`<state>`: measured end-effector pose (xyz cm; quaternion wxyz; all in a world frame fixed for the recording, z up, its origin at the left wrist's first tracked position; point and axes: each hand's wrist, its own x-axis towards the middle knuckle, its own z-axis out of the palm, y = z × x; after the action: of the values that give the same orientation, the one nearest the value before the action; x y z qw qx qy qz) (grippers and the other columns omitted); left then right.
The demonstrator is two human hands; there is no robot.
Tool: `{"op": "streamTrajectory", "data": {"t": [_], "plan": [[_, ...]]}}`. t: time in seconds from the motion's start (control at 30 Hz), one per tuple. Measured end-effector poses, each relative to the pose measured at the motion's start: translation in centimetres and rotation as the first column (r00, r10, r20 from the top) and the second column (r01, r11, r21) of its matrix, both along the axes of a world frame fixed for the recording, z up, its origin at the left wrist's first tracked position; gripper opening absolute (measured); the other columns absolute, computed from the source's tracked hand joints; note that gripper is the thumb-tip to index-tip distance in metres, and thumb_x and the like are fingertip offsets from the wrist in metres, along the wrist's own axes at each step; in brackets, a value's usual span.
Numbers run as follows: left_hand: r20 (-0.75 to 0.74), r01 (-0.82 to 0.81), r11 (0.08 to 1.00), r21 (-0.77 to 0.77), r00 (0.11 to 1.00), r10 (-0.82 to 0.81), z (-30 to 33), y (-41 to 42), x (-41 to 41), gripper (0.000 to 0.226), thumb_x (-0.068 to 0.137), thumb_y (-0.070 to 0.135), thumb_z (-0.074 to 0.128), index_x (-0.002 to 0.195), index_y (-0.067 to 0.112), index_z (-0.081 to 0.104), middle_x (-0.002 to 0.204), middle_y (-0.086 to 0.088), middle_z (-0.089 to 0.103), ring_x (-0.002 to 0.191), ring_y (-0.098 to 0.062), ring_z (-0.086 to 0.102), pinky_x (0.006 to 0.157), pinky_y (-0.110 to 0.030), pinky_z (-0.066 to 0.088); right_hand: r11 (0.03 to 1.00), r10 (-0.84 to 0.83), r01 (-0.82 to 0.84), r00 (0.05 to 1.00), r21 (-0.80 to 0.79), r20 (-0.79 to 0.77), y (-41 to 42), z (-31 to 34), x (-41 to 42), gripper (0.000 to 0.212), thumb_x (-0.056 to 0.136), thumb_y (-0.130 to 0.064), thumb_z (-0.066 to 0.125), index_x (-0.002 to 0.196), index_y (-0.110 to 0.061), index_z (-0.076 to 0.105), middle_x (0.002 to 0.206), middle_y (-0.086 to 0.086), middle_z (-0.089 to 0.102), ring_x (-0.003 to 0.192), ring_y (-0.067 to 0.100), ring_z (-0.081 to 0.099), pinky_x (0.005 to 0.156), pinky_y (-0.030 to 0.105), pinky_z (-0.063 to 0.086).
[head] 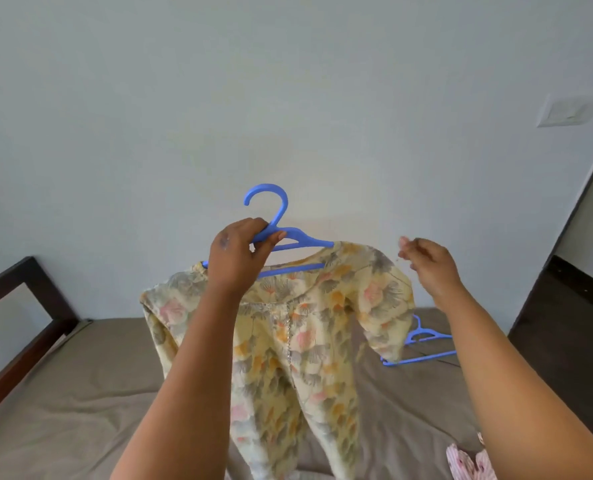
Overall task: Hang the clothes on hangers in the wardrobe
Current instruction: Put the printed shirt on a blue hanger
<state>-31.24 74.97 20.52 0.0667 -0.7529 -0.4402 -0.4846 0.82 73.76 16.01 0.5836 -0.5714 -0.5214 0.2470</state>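
A blue plastic hanger (277, 216) is held up in front of the pale wall, hook pointing up. My left hand (238, 256) grips it just below the hook. A yellow floral garment (288, 341) hangs on it, its shoulders draped over both arms of the hanger and its body falling toward the bed. My right hand (426, 265) hovers just right of the garment's shoulder, apart from the cloth, fingers loosely curled and holding nothing. No wardrobe is in view.
A bed with a brown sheet (80, 393) lies below, with a dark wooden frame (21, 306) on the left. Another blue hanger (423, 344) lies on the sheet at right. Pink striped cloth (468, 462) shows at bottom right. A wall switch (565, 110) and a dark door frame (565, 271) stand at right.
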Motion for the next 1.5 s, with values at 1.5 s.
{"op": "streamTrajectory", "data": {"t": [1.5], "plan": [[0.084,0.263,0.931,-0.253,0.965,-0.249,-2.0,-1.4,-1.1,0.019,0.084,0.044,0.069,0.087,0.026,0.064,0.077,0.013,0.063,0.069,-0.006,0.056,0.066,-0.026,0.044,0.995,0.083,-0.099,0.647,-0.025,0.758,-3.1,-0.1,-8.3,0.018,0.098,-0.026,0.050,0.091,-0.010,0.054,0.072,0.002,0.051,0.068,0.023,0.049,0.062,0.032,0.031]]}}
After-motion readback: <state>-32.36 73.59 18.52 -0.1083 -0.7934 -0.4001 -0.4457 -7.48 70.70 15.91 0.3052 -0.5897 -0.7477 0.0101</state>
